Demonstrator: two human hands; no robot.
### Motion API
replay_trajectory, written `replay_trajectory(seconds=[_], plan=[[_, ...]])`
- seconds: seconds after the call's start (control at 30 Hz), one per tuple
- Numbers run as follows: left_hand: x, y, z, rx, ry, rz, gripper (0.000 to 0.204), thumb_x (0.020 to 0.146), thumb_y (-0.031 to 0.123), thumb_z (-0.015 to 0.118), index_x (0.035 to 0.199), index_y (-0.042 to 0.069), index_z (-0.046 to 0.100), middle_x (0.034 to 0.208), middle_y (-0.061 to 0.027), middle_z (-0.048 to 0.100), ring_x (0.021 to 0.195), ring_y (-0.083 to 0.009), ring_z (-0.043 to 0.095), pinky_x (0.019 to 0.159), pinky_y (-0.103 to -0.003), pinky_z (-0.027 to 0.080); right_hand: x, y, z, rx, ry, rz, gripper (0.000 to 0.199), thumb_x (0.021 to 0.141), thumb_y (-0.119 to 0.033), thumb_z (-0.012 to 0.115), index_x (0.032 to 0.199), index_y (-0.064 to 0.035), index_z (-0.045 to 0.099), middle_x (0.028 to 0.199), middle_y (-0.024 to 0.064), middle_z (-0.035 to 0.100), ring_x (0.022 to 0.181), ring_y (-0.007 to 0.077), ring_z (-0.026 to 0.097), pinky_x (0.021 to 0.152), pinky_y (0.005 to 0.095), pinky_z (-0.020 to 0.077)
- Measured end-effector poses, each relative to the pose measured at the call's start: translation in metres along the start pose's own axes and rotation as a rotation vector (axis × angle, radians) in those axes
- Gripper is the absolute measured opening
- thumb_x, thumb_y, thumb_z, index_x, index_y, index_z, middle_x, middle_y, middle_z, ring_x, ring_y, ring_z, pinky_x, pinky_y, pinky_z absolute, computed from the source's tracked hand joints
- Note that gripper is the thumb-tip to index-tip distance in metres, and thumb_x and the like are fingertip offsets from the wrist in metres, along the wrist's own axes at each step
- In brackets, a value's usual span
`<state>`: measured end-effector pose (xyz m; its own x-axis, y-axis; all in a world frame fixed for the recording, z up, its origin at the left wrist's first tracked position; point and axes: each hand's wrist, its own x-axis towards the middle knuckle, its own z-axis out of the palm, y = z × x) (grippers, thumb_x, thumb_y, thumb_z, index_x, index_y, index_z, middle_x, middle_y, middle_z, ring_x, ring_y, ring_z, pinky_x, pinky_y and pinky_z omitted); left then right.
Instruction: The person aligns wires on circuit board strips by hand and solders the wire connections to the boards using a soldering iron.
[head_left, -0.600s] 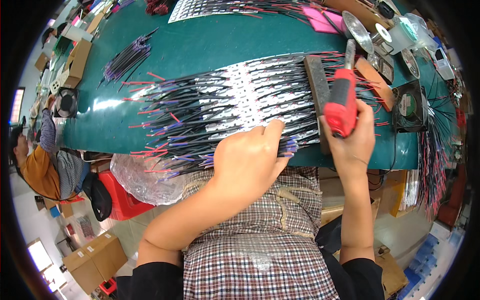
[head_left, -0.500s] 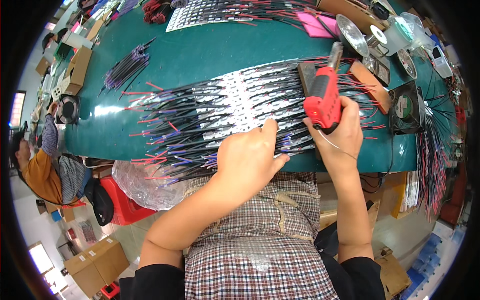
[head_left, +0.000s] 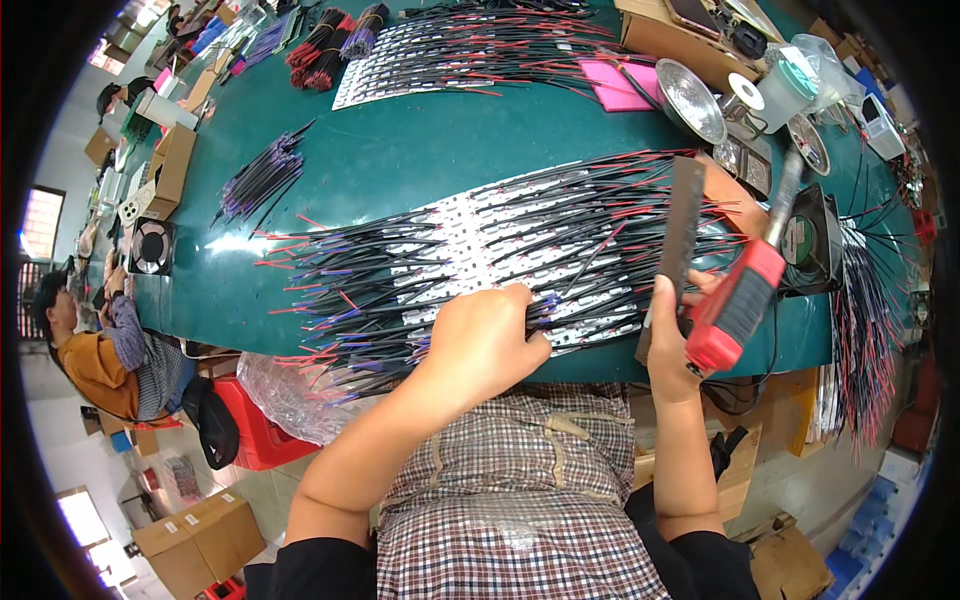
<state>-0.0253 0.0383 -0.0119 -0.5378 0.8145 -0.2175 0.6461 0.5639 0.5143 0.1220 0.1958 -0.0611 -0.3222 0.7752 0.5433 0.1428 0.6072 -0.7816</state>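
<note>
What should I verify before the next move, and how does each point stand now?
1. Red-and-black tool held in the right grip: ok.
2. Tool's metal tip pointed away from the white panel: ok.
3. Dark bar lying flat on the wires: cannot tell; the right grip partly covers it.
4. Wires secured by the left grip: cannot tell; fingers are hidden.
5. Wire ends at the panel's left lined up evenly: not ok; they splay.
</note>
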Motion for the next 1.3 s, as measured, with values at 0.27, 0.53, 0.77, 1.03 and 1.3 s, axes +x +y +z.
replay_trajectory(seconds=[0.27, 0.53, 0.77, 1.03, 1.3], plan=[[-0.010, 0.000, 0.014, 0.084, 0.233, 0.084, 0.023, 0.075, 0.021, 0.075, 0.080, 0.001, 0.066, 0.069, -0.0181, 0.068, 0.064, -0.0357, 0.068, 0.061, -0.045, 0.054, 0.007, 0.009, -0.010, -0.077, 0.054, -0.051, 0.051, 0.079, -0.004, 0.085, 0.114, 0.0000, 0.047, 0.107, 0.0097, 0.058, 0.075, 0.0116, 0.060, 0.064, 0.0245, 0.0498], [-0.015, 0.001, 0.016, 0.108, 0.392, 0.120, 0.024, 0.073, 0.018, 0.077, 0.086, 0.005, 0.062, 0.070, -0.0127, 0.066, 0.062, -0.0321, 0.066, 0.058, -0.043, 0.052, 0.006, -0.006, -0.008, -0.013, 0.046, -0.018, 0.061, 0.079, -0.002, 0.084, 0.124, 0.0013, 0.044, 0.106, 0.0089, 0.055, 0.078, 0.0129, 0.058, 0.066, 0.0244, 0.0498], [-0.036, -0.006, -0.013, 0.116, 0.618, -0.139, 0.058, 0.073, 0.018, 0.079, 0.125, 0.007, 0.055, 0.070, -0.0071, 0.063, 0.060, -0.0258, 0.066, 0.056, -0.039, 0.051, 0.017, -0.007, -0.002, -0.190, -0.088, -0.268, 0.062, 0.078, -0.004, 0.085, 0.125, -0.0011, 0.045, 0.108, 0.0088, 0.056, 0.090, 0.0205, 0.059, 0.079, 0.0364, 0.0511], [-0.074, -0.040, -0.065, 0.308, 0.607, -0.449, 0.096, 0.066, 0.023, 0.093, 0.149, 0.012, 0.045, 0.077, -0.0093, 0.063, 0.065, -0.0233, 0.063, 0.062, -0.035, 0.051, 0.012, -0.004, 0.008, -0.254, -0.178, -0.168, 0.066, 0.067, 0.001, 0.082, 0.124, -0.0050, 0.049, 0.108, 0.0126, 0.056, 0.093, 0.0327, 0.062, 0.082, 0.0387, 0.0514], [-0.099, 0.066, -0.105, 0.026, -0.028, 0.318, 0.051, 0.076, 0.000, 0.073, 0.126, 0.004, 0.065, 0.068, -0.0046, 0.054, 0.064, -0.0212, 0.062, 0.057, -0.036, 0.048, 0.011, -0.006, 0.003, -0.231, -0.190, -0.150, 0.066, 0.071, -0.003, 0.086, 0.125, -0.0029, 0.048, 0.111, 0.0125, 0.057, 0.096, 0.0313, 0.062, 0.085, 0.0378, 0.0513]])
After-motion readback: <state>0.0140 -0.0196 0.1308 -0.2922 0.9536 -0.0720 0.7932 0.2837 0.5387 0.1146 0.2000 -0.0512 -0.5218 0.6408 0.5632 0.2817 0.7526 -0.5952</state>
